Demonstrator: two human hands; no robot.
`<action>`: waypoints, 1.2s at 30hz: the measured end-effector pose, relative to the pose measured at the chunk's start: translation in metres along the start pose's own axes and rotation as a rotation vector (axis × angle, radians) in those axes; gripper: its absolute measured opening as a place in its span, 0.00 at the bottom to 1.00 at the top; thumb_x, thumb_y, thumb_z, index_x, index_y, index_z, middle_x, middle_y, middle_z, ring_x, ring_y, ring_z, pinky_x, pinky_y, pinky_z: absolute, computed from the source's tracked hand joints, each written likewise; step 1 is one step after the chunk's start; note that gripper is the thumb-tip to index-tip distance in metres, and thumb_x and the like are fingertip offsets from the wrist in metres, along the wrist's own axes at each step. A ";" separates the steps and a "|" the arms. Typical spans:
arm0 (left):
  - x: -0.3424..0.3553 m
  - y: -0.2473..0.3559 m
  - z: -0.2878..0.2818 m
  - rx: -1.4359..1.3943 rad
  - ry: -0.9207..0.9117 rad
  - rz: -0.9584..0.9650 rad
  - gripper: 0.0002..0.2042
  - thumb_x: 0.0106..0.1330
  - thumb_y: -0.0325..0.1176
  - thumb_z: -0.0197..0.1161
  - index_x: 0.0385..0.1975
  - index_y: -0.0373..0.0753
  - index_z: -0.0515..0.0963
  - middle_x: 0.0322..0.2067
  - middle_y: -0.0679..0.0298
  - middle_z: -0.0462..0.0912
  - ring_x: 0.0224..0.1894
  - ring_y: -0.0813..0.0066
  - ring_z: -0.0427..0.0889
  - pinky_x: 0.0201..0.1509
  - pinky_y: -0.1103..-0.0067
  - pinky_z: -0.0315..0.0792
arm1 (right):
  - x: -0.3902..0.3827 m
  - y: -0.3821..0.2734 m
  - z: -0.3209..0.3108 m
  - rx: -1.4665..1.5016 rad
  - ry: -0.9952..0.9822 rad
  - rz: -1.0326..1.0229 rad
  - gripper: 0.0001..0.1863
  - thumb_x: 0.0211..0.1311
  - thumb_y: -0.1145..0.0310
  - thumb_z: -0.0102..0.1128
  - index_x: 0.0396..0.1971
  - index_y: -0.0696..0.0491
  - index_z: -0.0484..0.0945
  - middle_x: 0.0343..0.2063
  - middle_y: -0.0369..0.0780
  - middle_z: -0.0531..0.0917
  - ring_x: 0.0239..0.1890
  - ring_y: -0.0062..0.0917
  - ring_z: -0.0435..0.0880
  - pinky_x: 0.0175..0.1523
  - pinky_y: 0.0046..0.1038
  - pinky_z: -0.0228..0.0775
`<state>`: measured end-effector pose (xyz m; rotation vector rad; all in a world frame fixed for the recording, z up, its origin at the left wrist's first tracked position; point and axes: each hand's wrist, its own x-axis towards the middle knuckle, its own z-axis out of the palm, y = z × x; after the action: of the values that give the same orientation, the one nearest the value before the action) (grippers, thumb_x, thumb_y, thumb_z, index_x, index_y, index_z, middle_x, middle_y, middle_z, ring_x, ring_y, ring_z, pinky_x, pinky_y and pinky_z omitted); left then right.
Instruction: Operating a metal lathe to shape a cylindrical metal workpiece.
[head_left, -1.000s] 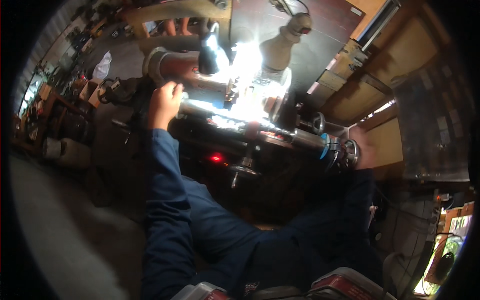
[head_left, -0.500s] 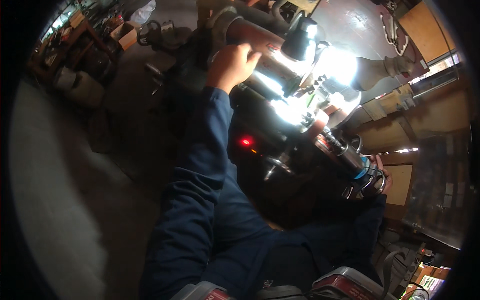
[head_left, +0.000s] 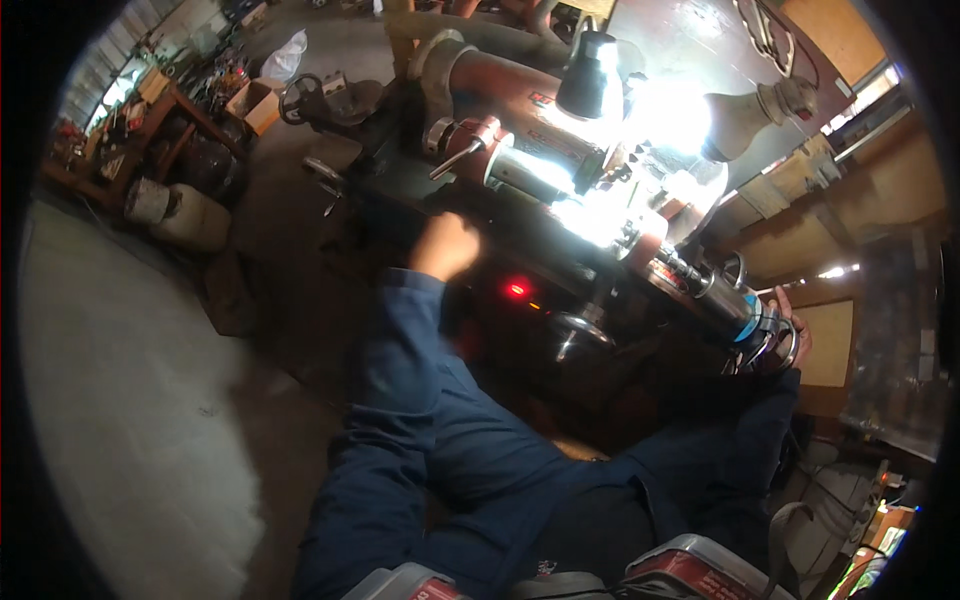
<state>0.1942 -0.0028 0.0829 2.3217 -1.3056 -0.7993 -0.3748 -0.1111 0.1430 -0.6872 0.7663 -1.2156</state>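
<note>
Left hand [head_left: 447,246] blurred, finger closure unclear. Right hand [head_left: 800,328] behind shiny round metal handwheel [head_left: 795,350], fingers partly hidden, grip unclear.

Materials and finish, as I find them.
The handwheel [head_left: 794,346] at my right grip [head_left: 802,332] is glossy, smooth metal; the large cylinder [head_left: 505,85] is smooth with a dull sheen. My left sleeve [head_left: 385,430] is matt cloth, the floor [head_left: 130,360] matt, the bag [head_left: 285,60] thin, glossy plastic.

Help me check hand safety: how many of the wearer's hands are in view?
2: the left hand, up and left of the red light, and the right hand at the wheel, which partly hides it.
</note>
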 end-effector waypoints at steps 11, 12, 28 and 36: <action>0.027 -0.004 0.090 0.430 0.328 0.375 0.05 0.57 0.28 0.59 0.31 0.35 0.78 0.30 0.47 0.82 0.36 0.48 0.83 0.38 0.63 0.78 | 0.005 -0.013 -0.030 0.061 0.002 0.110 0.37 0.53 0.64 0.52 0.64 0.62 0.57 0.41 0.47 0.79 0.38 0.35 0.82 0.46 0.33 0.79; 0.026 0.000 0.091 0.451 0.339 0.377 0.05 0.54 0.25 0.60 0.30 0.35 0.78 0.30 0.47 0.82 0.36 0.49 0.83 0.37 0.64 0.79 | 0.003 -0.013 -0.028 0.058 0.009 0.094 0.37 0.53 0.64 0.52 0.64 0.62 0.57 0.41 0.47 0.79 0.38 0.35 0.82 0.46 0.33 0.79; 0.008 0.066 -0.103 -0.146 0.739 0.752 0.19 0.65 0.41 0.59 0.49 0.33 0.75 0.39 0.51 0.83 0.40 0.58 0.82 0.44 0.72 0.74 | -0.003 -0.007 -0.008 -0.044 0.104 0.091 0.32 0.66 0.58 0.44 0.63 0.64 0.59 0.49 0.54 0.76 0.46 0.35 0.80 0.53 0.35 0.74; 0.044 0.084 -0.078 -0.215 0.365 0.632 0.14 0.65 0.37 0.58 0.42 0.33 0.77 0.36 0.51 0.84 0.37 0.58 0.83 0.43 0.71 0.74 | 0.008 -0.014 -0.041 0.072 0.173 -0.097 0.32 0.68 0.52 0.38 0.66 0.55 0.55 0.64 0.47 0.60 0.63 0.36 0.62 0.56 0.38 0.69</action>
<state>0.2061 -0.0806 0.1776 1.6315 -1.5543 -0.2737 -0.4145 -0.1243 0.1296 -0.5705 0.8356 -1.3973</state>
